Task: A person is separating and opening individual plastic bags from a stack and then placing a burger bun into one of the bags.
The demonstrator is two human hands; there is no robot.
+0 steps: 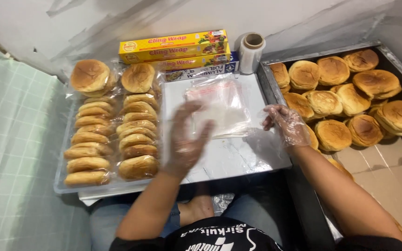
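Observation:
My left hand [185, 139], in a thin clear plastic glove, hovers with spread fingers over the metal work surface [238, 158], just left of a stack of clear plastic bags [220, 106]; it is blurred. My right hand [285, 124], also gloved, hangs with loosely curled fingers at the surface's right edge, next to a deep tray [275, 58] of unwrapped golden buns [333, 135]. Neither hand holds anything. On the left lie two rows of bagged buns [112, 135].
Yellow boxes of cling wrap [175, 46] and a foil box lie against the back wall, beside a roll of clear film [251, 52]. Brown cardboard [387, 172] lines the bun tray. My knees and a bare foot [196, 209] show below the surface.

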